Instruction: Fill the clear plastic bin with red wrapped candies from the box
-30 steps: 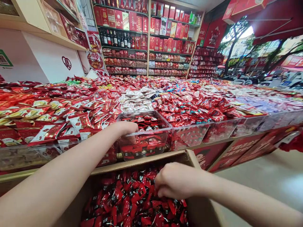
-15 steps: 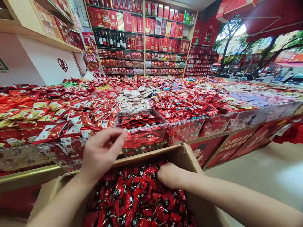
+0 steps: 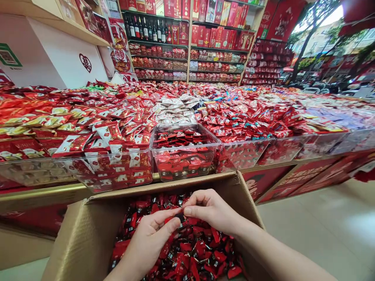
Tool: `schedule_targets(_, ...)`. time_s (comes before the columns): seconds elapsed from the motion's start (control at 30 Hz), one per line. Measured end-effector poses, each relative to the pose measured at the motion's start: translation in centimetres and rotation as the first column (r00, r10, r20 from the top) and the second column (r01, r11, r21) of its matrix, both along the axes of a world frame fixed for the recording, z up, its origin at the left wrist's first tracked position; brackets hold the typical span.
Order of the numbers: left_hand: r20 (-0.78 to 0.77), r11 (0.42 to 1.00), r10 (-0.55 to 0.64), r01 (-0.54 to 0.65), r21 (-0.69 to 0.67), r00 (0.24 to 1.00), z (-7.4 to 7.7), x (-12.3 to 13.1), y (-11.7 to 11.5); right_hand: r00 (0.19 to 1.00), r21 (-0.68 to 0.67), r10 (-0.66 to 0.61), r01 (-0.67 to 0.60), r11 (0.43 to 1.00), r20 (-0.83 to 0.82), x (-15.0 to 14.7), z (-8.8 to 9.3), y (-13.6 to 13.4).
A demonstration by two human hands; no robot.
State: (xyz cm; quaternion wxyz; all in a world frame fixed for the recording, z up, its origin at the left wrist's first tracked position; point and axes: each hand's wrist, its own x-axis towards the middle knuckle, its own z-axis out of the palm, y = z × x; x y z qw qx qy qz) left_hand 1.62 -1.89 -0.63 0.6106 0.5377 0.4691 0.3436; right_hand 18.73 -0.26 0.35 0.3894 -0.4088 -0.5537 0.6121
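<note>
Fingers (image 3: 165, 214) of the left hand (image 3: 146, 238) and right hand (image 3: 215, 210) close in a pinch on one small red-and-black packet (image 3: 181, 219), held between them over a carton (image 3: 88, 238) of similar packets (image 3: 202, 253). Just beyond the carton's far edge, a clear tub (image 3: 187, 148), part filled with red packets, sits on the counter (image 3: 58, 192). Red-and-white packets (image 3: 108, 132) heap up to its left, white ones (image 3: 175, 111) behind, more red ones (image 3: 231, 121) to its right. Shelves (image 3: 190, 43) at the back carry bottles (image 3: 146, 30) and red boxes (image 3: 215, 38). A heart sign (image 3: 85, 63) marks the pale left wall (image 3: 58, 43); at right are light floor tiles (image 3: 316, 222) and, outside, trees (image 3: 303, 47).
</note>
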Motion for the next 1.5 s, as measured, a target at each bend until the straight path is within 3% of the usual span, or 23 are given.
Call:
schedule_targets(0.17,0.189,0.987,0.066,-0.036,-0.158,0.98,-0.1,0.5,-0.4,0.988,-0.067,-0.085,0.077,0.995,-0.13,-0.2,-0.6,-0.3)
schedule_targets(0.27,0.248,0.962,0.129,-0.06,-0.266,0.96,0.4,0.6,-0.7,0.985,0.139,-0.169,0.17,0.976,-0.018,-0.2,-0.6,-0.6)
schedule_targets(0.33,0.302,0.93,0.157,-0.038,-0.366,0.94,0.8,0.5,-0.8,0.976,0.404,-0.212,0.174,0.898,0.051,-0.1,-0.5,-0.9)
schedule_targets(0.4,0.351,0.917,0.171,-0.019,-0.398,0.921,1.1,0.2,-0.7,0.977,0.623,-0.192,0.092,0.777,0.095,0.0,-0.2,-1.3)
schedule_targets(0.47,0.365,0.94,0.17,-0.04,-0.338,0.915,1.2,-0.1,-0.6,0.98,0.703,-0.13,-0.014,0.711,0.152,0.1,0.1,-1.5)
schedule_targets(0.53,0.338,0.967,0.162,-0.08,-0.243,0.927,1.1,-0.4,-0.4,0.977,0.68,-0.119,-0.033,0.733,0.176,0.2,0.1,-1.5)
schedule_targets(0.6,0.286,0.982,0.142,-0.098,-0.164,0.948,0.9,-0.5,-0.3,0.969,0.599,-0.171,0.033,0.8,0.176,0.1,-0.2,-1.4)
schedule_targets(0.67,0.239,0.988,0.128,-0.102,-0.118,0.963,0.6,-0.4,-0.2,0.973,0.428,-0.178,0.1,0.898,0.145,0.0,-0.7,-1.1)
schedule_targets(0.73,0.211,0.989,0.129,-0.11,-0.1,0.969,0.5,-0.3,-0.2,0.992,0.194,-0.102,0.086,0.977,0.074,-0.1,-1.2,-0.9)
schedule_targets(0.83,0.2,0.986,0.148,-0.128,-0.11,0.968,0.4,-0.2,-0.2,0.999,-0.016,-0.037,0.037,0.999,0.007,-0.2,-1.5,-0.8)
schedule_targets(0.93,0.163,0.987,0.143,-0.129,-0.094,0.976,0.2,-0.2,-0.3,1.0,-0.055,0.007,-0.007,0.998,0.003,-0.2,-1.5,-1.0)
schedule_targets(1.03,0.105,0.992,0.125,-0.121,-0.045,0.987,-0.1,0.0,-0.6,0.996,0.023,0.083,-0.082,0.996,-0.016,-0.4,-1.7,-1.3)
schedule_targets(1.13,0.05,0.995,0.102,-0.102,0.005,0.994,-0.2,0.2,-1.1,0.989,0.106,0.101,-0.112,0.988,0.106,-0.6,-1.7,-1.5)
schedule_targets(1.23,0.025,0.982,0.158,-0.16,0.097,0.987,0.0,0.0,-1.3,0.967,0.156,0.055,-0.096,0.983,0.249,-0.1,-0.3,-1.7)
schedule_targets(1.37,-0.014,0.956,0.253,-0.248,0.155,0.967,0.2,-0.8,-0.8,0.983,0.352,-0.104,0.045,0.935,0.151,2.0,5.1,-0.5)
schedule_targets(1.47,-0.046,0.963,0.238,-0.23,0.14,0.97,0.0,-1.5,-0.2,0.918,0.626,-0.387,0.255,0.737,0.082,3.8,9.2,2.6)
schedule_targets(1.5,-0.055,0.966,0.23,-0.221,0.136,0.972,-0.1,-1.6,-0.1,0.888,0.692,-0.449,0.261,0.673,0.102,4.3,10.1,4.0)
